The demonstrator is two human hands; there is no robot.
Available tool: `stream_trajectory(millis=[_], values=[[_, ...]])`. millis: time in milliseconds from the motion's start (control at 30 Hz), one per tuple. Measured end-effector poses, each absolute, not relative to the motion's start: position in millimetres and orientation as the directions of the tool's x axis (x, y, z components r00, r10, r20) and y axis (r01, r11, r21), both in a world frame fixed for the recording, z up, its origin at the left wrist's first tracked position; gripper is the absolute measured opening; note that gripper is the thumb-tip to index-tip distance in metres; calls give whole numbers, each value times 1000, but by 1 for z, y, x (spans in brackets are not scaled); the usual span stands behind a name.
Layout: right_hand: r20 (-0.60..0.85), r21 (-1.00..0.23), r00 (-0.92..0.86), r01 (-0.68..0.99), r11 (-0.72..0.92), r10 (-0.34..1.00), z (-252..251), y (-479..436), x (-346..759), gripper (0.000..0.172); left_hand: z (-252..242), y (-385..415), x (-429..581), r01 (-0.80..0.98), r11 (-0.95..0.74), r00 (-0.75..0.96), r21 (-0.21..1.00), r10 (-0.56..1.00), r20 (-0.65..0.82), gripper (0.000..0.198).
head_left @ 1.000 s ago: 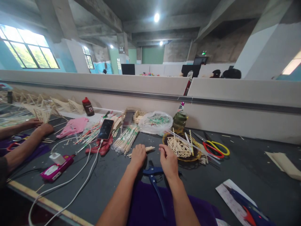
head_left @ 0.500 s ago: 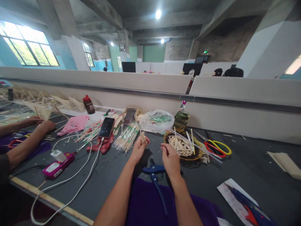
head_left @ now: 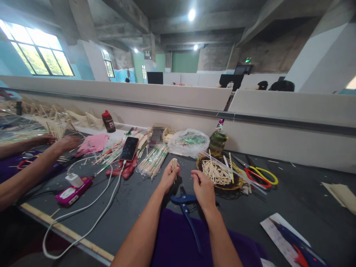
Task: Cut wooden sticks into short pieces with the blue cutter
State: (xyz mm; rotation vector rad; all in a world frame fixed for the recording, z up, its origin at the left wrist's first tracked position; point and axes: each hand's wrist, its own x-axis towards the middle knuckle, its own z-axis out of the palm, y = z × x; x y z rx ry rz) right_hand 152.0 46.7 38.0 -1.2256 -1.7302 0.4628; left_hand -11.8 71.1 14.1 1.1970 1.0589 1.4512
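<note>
My left hand is closed around a small upright bundle of short wooden sticks, whose ends stick out above the thumb and fingers. Level with it, my right hand has its fingers curled in a pinch; whatever may be between them is hidden. A blue hand cutter lies below and between both hands, partly covered by the right wrist. Beside my right hand sits a yellow-rimmed basket of short cut sticks, with a few longer rods lying across it.
Red and yellow scissors lie right of the basket. A glue gun rests on paper at lower right. Left are wrapped sticks, a phone, a power strip with a trailing white cable and a co-worker's arms.
The view has shifted slightly left. The stick bundle in my left hand has turned a little and its ends now sit closer together. The co-worker's nearer hand has moved right.
</note>
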Motion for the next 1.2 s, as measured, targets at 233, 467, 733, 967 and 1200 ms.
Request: stream_trajectory(millis=[233,467,733,967,1200], values=[[451,-732,-79,537,420,889,37,46,152,28,17,66,-14,-198,-156,-32,968,988,153,39],[465,-714,-91,550,433,881,33,48,151,28,18,64,-13,-209,-155,9,966,987,160,33],[446,-761,-57,502,412,893,35,45,149,28,17,64,-13,-195,-134,23,972,990,141,34],[300,-950,-113,53,307,947,41,65,136,41,16,65,-20,-201,-101,103,974,987,124,34],[273,-953,-430,4,304,860,49,93,107,44,12,65,-28,-167,-108,92,980,988,124,42]])
